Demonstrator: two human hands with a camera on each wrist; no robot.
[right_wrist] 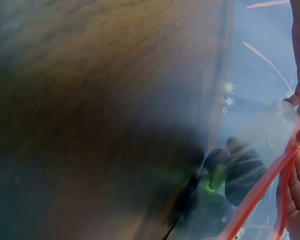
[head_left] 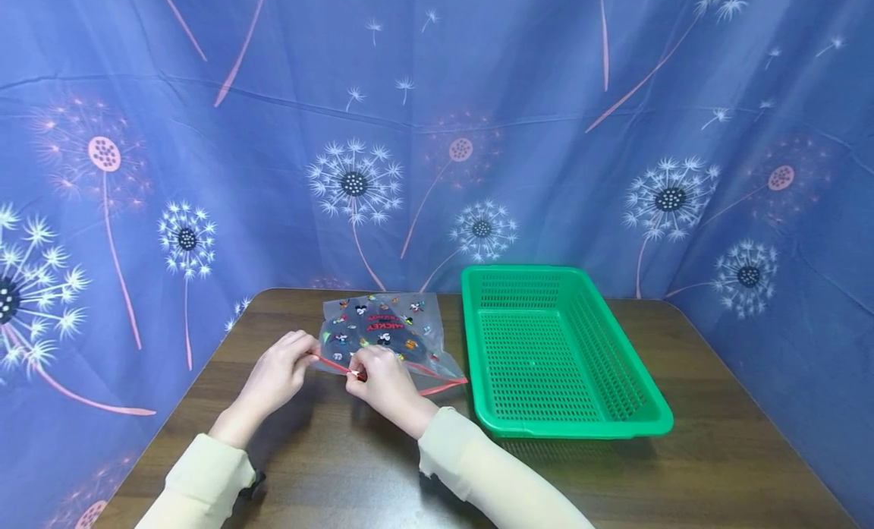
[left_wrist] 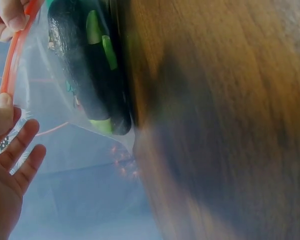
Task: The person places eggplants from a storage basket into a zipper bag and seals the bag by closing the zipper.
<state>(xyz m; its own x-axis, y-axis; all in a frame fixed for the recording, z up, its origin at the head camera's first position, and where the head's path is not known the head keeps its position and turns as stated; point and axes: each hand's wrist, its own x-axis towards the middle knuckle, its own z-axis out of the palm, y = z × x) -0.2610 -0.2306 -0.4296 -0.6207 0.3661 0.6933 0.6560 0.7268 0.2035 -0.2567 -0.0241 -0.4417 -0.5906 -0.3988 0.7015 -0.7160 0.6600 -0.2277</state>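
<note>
A clear zip bag (head_left: 426, 328) printed with cartoon figures lies on the table, its red zip edge (head_left: 447, 387) turned toward me. Inside it is a dark, rounded object (left_wrist: 85, 65) with green patches, its kind unclear through the plastic. My left hand (head_left: 278, 368) pinches the zip edge at its left end, the other fingers spread in the left wrist view. Farther along the same edge, my right hand (head_left: 384, 381) pinches the zip between thumb and finger. To the right of that hand the two red strips stand apart, as the right wrist view also shows.
A green plastic basket (head_left: 478, 362) with slotted walls stands right of the bag. The brown wooden table (head_left: 328, 468) ends at a blue curtain (head_left: 410, 134) with dandelion prints.
</note>
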